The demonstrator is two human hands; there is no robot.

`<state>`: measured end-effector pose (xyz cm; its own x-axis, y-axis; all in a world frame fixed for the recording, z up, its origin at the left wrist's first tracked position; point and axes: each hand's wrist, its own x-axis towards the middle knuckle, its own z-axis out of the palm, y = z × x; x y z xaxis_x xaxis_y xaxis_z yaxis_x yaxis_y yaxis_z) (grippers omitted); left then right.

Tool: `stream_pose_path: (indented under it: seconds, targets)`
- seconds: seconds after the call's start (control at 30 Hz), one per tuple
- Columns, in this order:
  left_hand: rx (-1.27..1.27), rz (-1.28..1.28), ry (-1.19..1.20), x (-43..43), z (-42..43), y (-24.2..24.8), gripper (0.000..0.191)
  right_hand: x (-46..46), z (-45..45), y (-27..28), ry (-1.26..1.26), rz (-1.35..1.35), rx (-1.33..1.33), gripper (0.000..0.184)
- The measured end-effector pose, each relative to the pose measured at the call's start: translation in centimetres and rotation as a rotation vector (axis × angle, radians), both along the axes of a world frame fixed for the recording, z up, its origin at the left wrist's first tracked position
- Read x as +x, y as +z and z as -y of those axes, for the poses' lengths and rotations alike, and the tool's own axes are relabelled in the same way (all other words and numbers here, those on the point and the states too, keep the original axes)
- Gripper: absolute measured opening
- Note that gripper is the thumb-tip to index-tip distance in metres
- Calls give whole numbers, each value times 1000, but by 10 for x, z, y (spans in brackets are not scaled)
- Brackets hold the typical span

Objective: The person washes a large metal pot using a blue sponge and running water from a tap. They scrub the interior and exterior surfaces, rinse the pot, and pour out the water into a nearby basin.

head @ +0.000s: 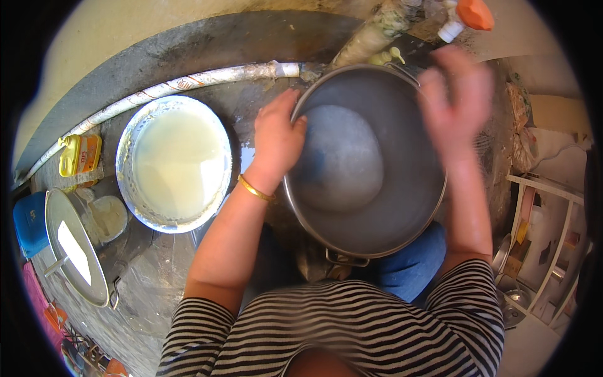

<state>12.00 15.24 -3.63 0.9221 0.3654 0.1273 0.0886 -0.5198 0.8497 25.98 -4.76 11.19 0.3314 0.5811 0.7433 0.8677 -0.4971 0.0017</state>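
Observation:
A large dark metal wok [410,188] with a bright rim and wire side handles stands tilted before me. A pale, rounded patch shows inside it; I cannot tell whether that is liquid or bare metal. My left hand [281,129], with a gold bangle [254,187] on the wrist, grips the wok's left rim, thumb over the edge. At the upper right rim, my right hand [454,103] is blurred by motion, its fingers apart and nothing visible in them. Left of the wok sits a wide basin [123,155] of cloudy, pale yellow liquid.
A wrapped white pipe [207,77] runs along the wall. At left are a yellow jug [81,155], a metal lid [96,271], a small bowl [108,217] and a blue container [29,224]. An orange-handled tap [475,14] is above; a shelf rack [541,184] stands right.

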Motion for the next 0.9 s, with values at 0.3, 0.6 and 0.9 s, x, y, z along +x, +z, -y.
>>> stream_pose_path:
  seconds: [0.3, 0.6, 0.9]
  targets:
    - [-8, -9, -19, 0, -1, 2, 43, -51, -23, -342, -362, -1106, -1013, 78]
    - [-235, -68, -2, 0, 1, 2, 43, -83, 72, -399, -618, -1309, -1035, 57]
    - [-392, -16, -16, 3, 3, 2, 56, -157, -12, -354, 179, -1579, -1516, 43]
